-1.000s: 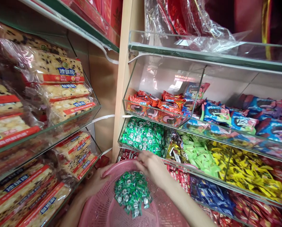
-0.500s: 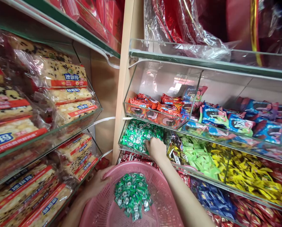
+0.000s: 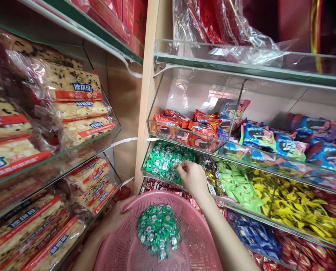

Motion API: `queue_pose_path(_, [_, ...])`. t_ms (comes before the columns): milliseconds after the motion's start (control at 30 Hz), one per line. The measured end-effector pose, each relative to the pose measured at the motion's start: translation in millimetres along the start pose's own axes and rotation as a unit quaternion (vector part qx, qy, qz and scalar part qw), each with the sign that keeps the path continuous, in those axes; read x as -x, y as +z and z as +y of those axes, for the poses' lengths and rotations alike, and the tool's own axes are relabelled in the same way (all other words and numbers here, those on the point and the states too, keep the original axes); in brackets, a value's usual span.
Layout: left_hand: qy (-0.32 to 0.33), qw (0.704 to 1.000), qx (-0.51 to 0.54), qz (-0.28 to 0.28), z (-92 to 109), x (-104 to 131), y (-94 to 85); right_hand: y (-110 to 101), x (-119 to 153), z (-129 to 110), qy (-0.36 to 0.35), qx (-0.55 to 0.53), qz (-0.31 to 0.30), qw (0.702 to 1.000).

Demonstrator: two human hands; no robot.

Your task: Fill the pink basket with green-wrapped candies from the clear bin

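Observation:
My left hand (image 3: 117,215) grips the left rim of a pink plastic basket (image 3: 197,229), its fingers partly hidden behind the rim. Inside the basket lies a heap of green-wrapped candies (image 3: 158,229). My right hand (image 3: 193,177) is closed, with its fingertips pressed together, at the front right of the shelf bin of matching green candies (image 3: 164,160). Whatever those fingers hold, if anything, is hidden.
Right of the green candies are light-green packets (image 3: 235,184) and yellow packets (image 3: 294,203). Above, a glass-fronted shelf (image 3: 184,141) holds red and blue packs. Wrapped sachima bars (image 3: 77,84) fill the left shelves. A wooden post (image 3: 145,94) separates both sides.
My right hand has drawn a little to the right from the green candies, staying closed. My left hand keeps its grip on the basket. The view has shifted slightly.

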State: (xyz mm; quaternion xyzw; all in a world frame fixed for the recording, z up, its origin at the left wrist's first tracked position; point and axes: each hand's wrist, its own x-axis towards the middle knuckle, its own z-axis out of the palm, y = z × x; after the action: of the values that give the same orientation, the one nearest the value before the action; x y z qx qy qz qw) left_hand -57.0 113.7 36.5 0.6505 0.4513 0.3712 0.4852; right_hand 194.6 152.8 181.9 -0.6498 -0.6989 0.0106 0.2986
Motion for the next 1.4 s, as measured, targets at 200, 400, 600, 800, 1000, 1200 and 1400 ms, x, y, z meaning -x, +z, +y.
queue_pose_path(200, [-0.018,1.0,0.003,0.01,-3.5,-1.1,0.3,13.0,44.8,-10.2,-0.148,-0.209,-0.079,0.963])
queue_pose_path(400, [-0.013,1.0,-0.007,-0.001,-0.4,-0.6,0.0,79.0,71.2,32.9,-0.051,-0.222,-0.187,0.955])
queue_pose_path(600, [-0.014,1.0,-0.022,0.004,0.3,-1.0,-0.4,109.4,75.5,79.6,0.103,-0.195,-0.213,0.952])
queue_pose_path(800, [-0.008,1.0,-0.022,0.007,-2.3,-0.9,-0.4,119.3,85.0,90.6,0.172,-0.202,-0.253,0.93])
queue_pose_path(1000, [-0.022,1.0,-0.011,0.006,-2.6,-1.0,0.6,118.4,87.3,92.5,0.219,-0.229,-0.306,0.898])
queue_pose_path(1200, [-0.023,1.0,-0.006,0.01,-4.9,-0.2,0.6,117.8,84.9,87.9,0.256,-0.263,-0.346,0.864])
queue_pose_path(1400, [-0.032,0.999,-0.004,0.014,-3.2,0.9,2.3,122.8,85.8,87.2,0.248,-0.26,-0.333,0.872])
